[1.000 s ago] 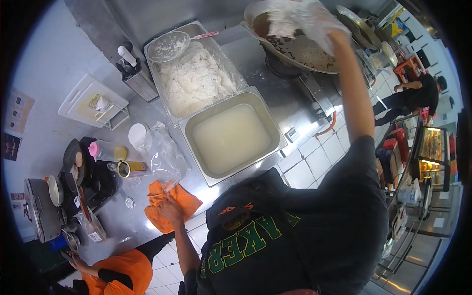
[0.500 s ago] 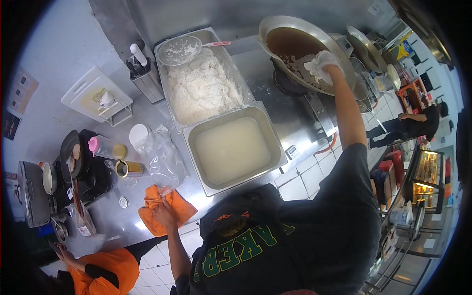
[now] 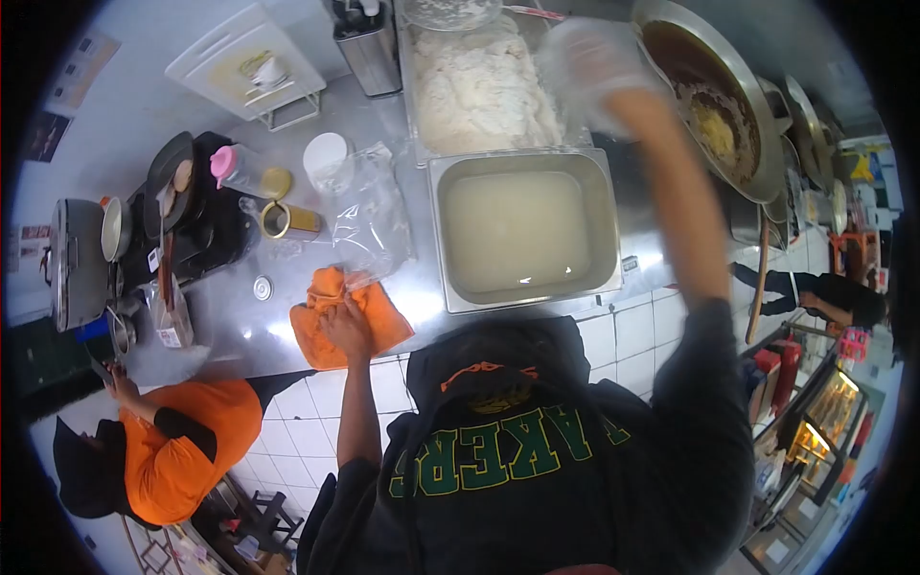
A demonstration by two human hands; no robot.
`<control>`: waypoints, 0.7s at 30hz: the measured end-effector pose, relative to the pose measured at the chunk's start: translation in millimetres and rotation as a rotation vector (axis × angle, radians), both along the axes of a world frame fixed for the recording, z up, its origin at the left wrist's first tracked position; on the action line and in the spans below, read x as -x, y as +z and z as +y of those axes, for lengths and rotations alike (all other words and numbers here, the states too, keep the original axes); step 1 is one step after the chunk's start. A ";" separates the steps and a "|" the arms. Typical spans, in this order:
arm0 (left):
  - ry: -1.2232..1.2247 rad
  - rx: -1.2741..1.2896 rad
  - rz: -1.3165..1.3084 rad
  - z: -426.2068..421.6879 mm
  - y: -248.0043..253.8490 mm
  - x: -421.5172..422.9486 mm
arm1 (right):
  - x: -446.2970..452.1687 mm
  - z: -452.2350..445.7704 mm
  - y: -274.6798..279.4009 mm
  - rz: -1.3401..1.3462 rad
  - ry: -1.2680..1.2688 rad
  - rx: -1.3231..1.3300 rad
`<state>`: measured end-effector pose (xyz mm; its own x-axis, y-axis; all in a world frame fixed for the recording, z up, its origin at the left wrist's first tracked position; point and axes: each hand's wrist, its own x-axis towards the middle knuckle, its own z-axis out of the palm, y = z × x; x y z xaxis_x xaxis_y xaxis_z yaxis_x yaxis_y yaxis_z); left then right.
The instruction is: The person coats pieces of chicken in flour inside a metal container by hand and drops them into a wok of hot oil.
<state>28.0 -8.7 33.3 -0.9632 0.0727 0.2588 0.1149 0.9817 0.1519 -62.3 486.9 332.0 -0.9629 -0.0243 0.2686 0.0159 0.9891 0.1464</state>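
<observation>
My left hand [image 3: 347, 331] rests on an orange cloth [image 3: 388, 321] at the counter's edge, fingers apart. My right hand [image 3: 589, 67], in a clear plastic glove, is smeared by motion beside the right edge of a metal tray of white flour [image 3: 484, 86]; its fingers cannot be made out. Right of it stands a large wok [image 3: 757, 96] of brown oil, with a pale yellow clump of food [image 3: 714, 134] bubbling inside. Below the flour sits a metal pan of cloudy liquid [image 3: 527, 230]. A sieve [image 3: 450, 10] lies over the flour's far end.
A clear plastic bag [image 3: 369, 220], an open tin [image 3: 287, 221] and a pink-capped bottle [image 3: 235, 168] stand left of the pan. Farther left is a frying pan [image 3: 172, 182]. A co-worker in orange [image 3: 192, 446] stands at lower left; another person [image 3: 834, 297] is far right.
My right hand has left the wok and moved left to the flour tray. A yellow clump now shows in the oil. My left hand stays on the cloth. The view has shifted.
</observation>
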 end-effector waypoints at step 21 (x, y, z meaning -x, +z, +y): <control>-0.001 -0.059 0.017 6.8 3.0 1.3 | 179.2 -36.0 -252.9 -0.614 0.314 0.381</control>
